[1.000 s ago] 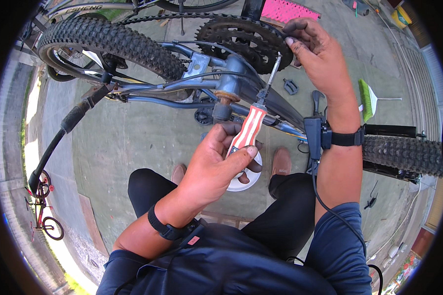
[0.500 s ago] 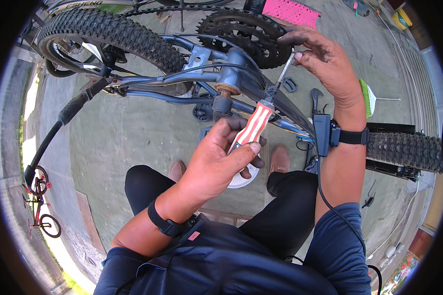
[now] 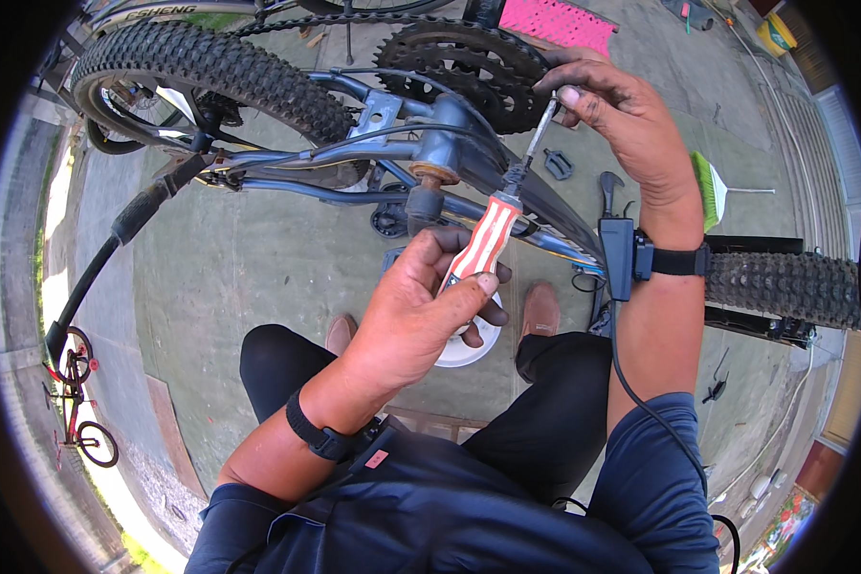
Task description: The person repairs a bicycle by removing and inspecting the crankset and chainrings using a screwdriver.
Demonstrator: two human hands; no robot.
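Note:
My left hand (image 3: 421, 301) is wrapped round the red-and-white striped handle of a screwdriver (image 3: 486, 237), whose shaft points up and away to the right. At its far end my right hand (image 3: 622, 115) pinches the tip between thumb and forefinger; whether a small part sits there too is hidden. Just beyond the hands lies a blue bicycle frame (image 3: 438, 143). The dark toothed chainrings (image 3: 469, 72) are right beside the right fingers. A rusty axle end with a dark cylindrical piece (image 3: 425, 203) juts from the frame toward my left hand.
A knobby rear tyre (image 3: 210, 67) is at the upper left, another tyre (image 3: 784, 287) at the right. A loose pedal (image 3: 559, 164) and a white container (image 3: 474, 349) are on the ground. A green broom head (image 3: 706, 191) lies past my right wrist; a pink mat (image 3: 560, 24) is farther off.
Both hands and the screwdriver have shifted slightly left. My right thumb has drawn closer to the forefinger at the screwdriver's tip.

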